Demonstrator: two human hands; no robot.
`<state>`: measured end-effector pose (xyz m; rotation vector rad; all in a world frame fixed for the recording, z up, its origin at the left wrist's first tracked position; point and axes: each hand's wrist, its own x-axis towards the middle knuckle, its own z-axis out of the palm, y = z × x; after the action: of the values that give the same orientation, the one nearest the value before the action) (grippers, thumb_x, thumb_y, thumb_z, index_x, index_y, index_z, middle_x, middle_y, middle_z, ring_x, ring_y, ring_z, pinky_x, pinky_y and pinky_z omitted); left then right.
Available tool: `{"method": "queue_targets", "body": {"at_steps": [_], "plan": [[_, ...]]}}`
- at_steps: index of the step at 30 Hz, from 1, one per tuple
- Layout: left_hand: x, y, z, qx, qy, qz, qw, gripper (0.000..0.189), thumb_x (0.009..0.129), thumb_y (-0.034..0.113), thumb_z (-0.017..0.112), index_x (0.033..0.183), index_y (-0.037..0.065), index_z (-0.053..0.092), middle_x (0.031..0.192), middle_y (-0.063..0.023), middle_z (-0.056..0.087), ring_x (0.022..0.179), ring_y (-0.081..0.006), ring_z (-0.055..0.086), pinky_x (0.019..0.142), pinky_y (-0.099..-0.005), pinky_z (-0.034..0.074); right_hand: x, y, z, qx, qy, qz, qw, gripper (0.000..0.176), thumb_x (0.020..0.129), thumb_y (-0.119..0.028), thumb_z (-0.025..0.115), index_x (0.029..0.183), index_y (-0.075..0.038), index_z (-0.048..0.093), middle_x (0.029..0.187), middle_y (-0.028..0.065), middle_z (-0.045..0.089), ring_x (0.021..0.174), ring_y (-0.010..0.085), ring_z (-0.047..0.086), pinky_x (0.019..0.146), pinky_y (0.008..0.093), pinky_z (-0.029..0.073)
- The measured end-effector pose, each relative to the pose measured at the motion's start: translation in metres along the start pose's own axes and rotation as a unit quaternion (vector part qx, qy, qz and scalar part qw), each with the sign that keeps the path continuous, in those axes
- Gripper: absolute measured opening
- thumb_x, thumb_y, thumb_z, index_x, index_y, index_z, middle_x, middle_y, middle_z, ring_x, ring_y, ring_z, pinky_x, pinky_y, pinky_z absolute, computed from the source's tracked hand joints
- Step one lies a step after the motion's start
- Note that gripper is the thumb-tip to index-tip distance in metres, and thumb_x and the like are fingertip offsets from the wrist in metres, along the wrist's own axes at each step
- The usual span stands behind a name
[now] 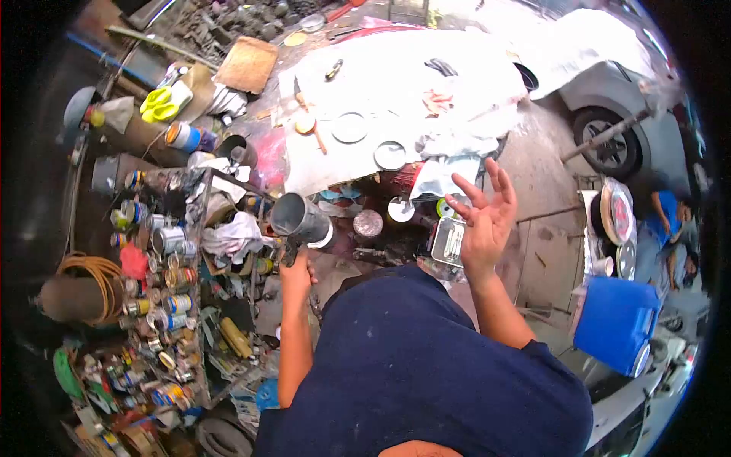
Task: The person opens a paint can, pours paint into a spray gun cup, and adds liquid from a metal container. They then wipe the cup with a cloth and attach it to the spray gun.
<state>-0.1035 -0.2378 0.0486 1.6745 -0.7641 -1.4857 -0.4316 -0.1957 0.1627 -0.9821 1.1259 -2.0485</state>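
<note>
L hand: the left hand (295, 276) is closed round the handle of a gun-like tool (291, 250) w/ a gray cup (295, 216), at the near-left corner of the white-sheeted table (381, 80); cup mouth faces up.
R hand: the right hand (487, 225) is raised off the table's near-right corner — fingers spread, palm showing, nothing gripped; a clear tray (449, 241) is just beside it.
Tabletop: two round lids (349, 127) toward the near edge, a dark glove-like item (441, 68) farther back, crumpled plastic (461, 142) at the near-right.
Near side of table: a speckled tin (368, 223) and a white-topped tin (401, 209), btwn the hands.
Left of table: a brown board (247, 65), a yellow-green item (158, 104), a blue-orange can (183, 137).
Shelving: paint cans (169, 240) crowd the shelves, near-left of table — pale cloth (237, 236) bunched at their right, orange hose (95, 282) coiled at their left.
Right of table: a silver car (643, 99), its wheel (607, 143) showing.
Near-right of table: a blue jug (617, 324), plus a person in blue (665, 219) farther out.
</note>
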Motion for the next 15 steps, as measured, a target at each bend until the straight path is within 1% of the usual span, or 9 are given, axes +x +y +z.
{"method": "queue_targets", "body": {"at_steps": [2, 5, 8, 11, 12, 15], "plan": [[-0.003, 0.002, 0.006, -0.002, 0.011, 0.007, 1.0, 0.015, 0.099, 0.023, 0.066, 0.094, 0.011, 0.059, 0.068, 0.0029, 0.049, 0.053, -0.0077, 0.048, 0.041, -0.0255, 0.039, -0.002, 0.0, -0.003, 0.024, -0.021, -0.011, 0.999, 0.07, 0.088, 0.014, 0.029, 0.155, -0.003, 0.025, 0.162, 0.0198, 0.026, 0.134, 0.0425, 0.054, 0.096, 0.0469, 0.06], [0.002, 0.0, 0.006, 0.025, 0.029, 0.001, 0.999, 0.017, 0.098, 0.025, 0.066, 0.093, 0.01, 0.06, 0.069, 0.0027, 0.05, 0.054, -0.008, 0.048, 0.041, -0.0257, 0.038, -0.005, 0.0, -0.002, 0.028, -0.017, -0.005, 0.999, 0.066, 0.09, 0.013, 0.034, 0.154, -0.004, 0.03, 0.162, 0.0188, 0.027, 0.132, 0.0381, 0.056, 0.099, 0.0455, 0.058], [-0.002, 0.009, 0.01, 0.049, 0.033, 0.023, 0.998, 0.019, 0.098, 0.026, 0.066, 0.091, 0.009, 0.061, 0.07, 0.0026, 0.051, 0.056, -0.0084, 0.049, 0.042, -0.026, 0.037, -0.007, 0.018, -0.015, -0.142, -0.037, -0.066, 0.987, 0.058, 0.094, 0.011, 0.044, 0.149, -0.005, 0.042, 0.162, 0.0176, 0.029, 0.128, 0.0292, 0.057, 0.1, 0.04, 0.055], [0.001, 0.012, 0.007, 0.022, 0.011, 0.011, 1.0, 0.019, 0.098, 0.027, 0.065, 0.092, 0.009, 0.062, 0.071, 0.0022, 0.052, 0.057, -0.0087, 0.051, 0.043, -0.0262, 0.038, -0.013, 0.023, -0.032, -0.306, -0.058, -0.02, 0.95, 0.048, 0.095, 0.008, 0.053, 0.141, -0.005, 0.054, 0.16, 0.0165, 0.033, 0.124, 0.0214, 0.057, 0.099, 0.0352, 0.054], [0.004, 0.011, 0.006, 0.02, 0.006, 0.013, 1.0, 0.02, 0.098, 0.028, 0.065, 0.093, 0.009, 0.063, 0.071, 0.0023, 0.052, 0.058, -0.0088, 0.051, 0.044, -0.0262, 0.038, -0.016, 0.029, -0.037, -0.313, -0.042, 0.002, 0.949, 0.041, 0.097, 0.007, 0.053, 0.135, -0.004, 0.06, 0.158, 0.0159, 0.036, 0.119, 0.0182, 0.06, 0.094, 0.0327, 0.055], [0.006, 0.013, 0.007, 0.04, 0.029, 0.004, 0.999, 0.02, 0.099, 0.028, 0.065, 0.094, 0.009, 0.063, 0.071, 0.0023, 0.052, 0.057, -0.0088, 0.051, 0.044, -0.0261, 0.038, -0.027, 0.047, -0.058, -0.291, -0.029, 0.048, 0.955, 0.04, 0.097, 0.008, 0.051, 0.134, -0.003, 0.061, 0.157, 0.0152, 0.036, 0.112, 0.0179, 0.064, 0.09, 0.0311, 0.056]]}}
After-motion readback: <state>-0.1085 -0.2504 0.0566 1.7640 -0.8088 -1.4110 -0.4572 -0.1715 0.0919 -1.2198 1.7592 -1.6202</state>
